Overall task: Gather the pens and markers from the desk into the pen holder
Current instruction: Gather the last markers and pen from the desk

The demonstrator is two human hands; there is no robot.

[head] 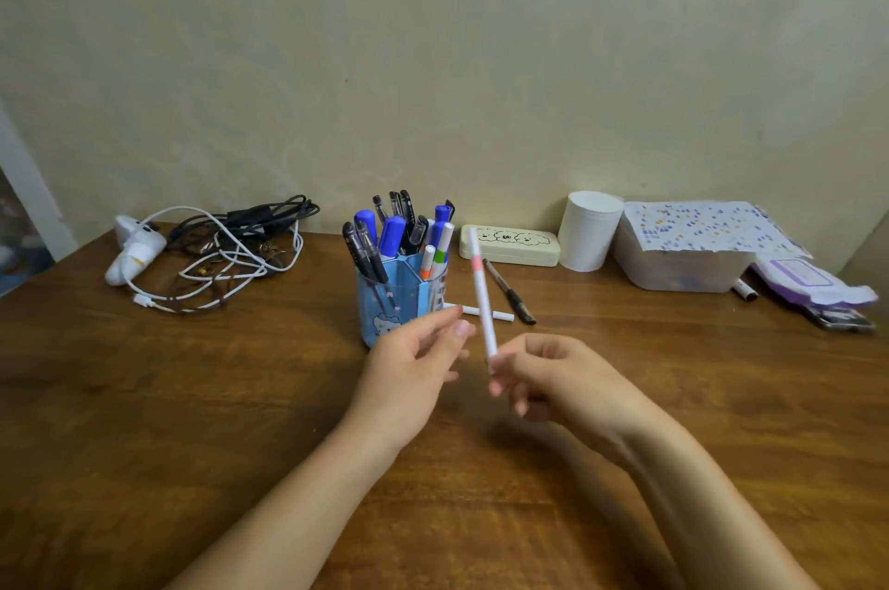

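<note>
A blue pen holder (401, 300) stands mid-desk, packed with several pens and markers. My right hand (560, 380) grips the lower end of a white marker with a pink band (482, 296), held nearly upright just right of the holder. My left hand (413, 365) hovers in front of the holder with fingers apart and nothing in it, its fingertips close to the marker. Behind the held marker, a white pen (486, 313) and a black pen (510, 293) lie on the desk. A small marker (744, 290) lies far right by the plastic box.
A tangle of cables with a white charger (211, 260) sits at the back left. At the back right are a cream case (510, 245), a white roll (589, 231), a covered plastic box (683, 257) and purple packets (813, 284). The wall runs close behind.
</note>
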